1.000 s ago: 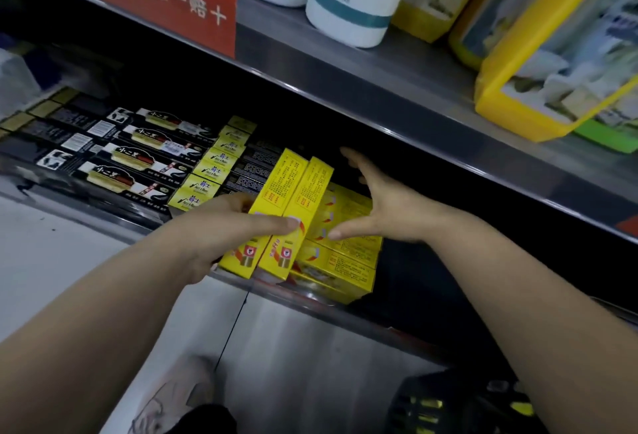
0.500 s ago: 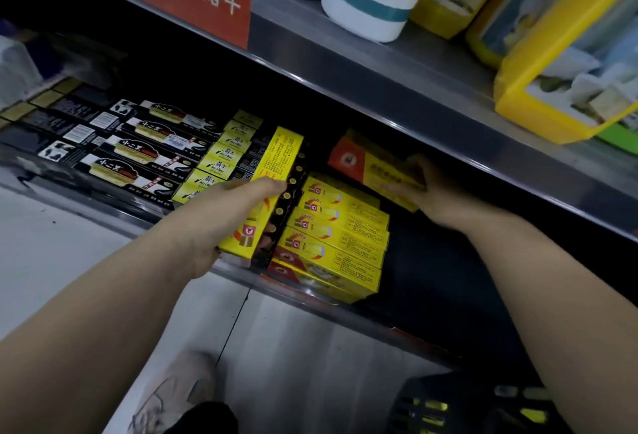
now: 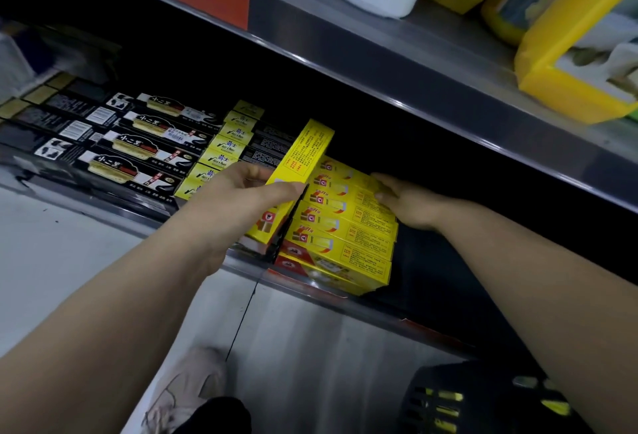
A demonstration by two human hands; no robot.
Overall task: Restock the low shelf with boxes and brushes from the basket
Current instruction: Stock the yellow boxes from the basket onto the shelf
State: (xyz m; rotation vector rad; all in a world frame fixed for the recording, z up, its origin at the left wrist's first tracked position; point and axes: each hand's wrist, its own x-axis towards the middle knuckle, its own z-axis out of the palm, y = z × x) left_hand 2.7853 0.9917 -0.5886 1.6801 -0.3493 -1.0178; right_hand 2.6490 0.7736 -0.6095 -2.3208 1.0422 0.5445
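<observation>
Probably light, crushable card: my left hand (image 3: 241, 199) grips the upright box (image 3: 303, 154) across its width, while my right hand (image 3: 411, 204) rests flat on the stack (image 3: 345, 237).

Bare left hand (image 3: 241, 199) on a bare left forearm (image 3: 103, 313), unsleeved all the way to the 8 o'clock edge. Likewise bare right hand (image 3: 411, 204) and right forearm (image 3: 552, 278), out to 4 o'clock. At 7 o'clock, a pale lace-up shoe (image 3: 186, 395) with thin dark lines on its side. Beside it, a dark trouser leg (image 3: 214, 416).
</observation>
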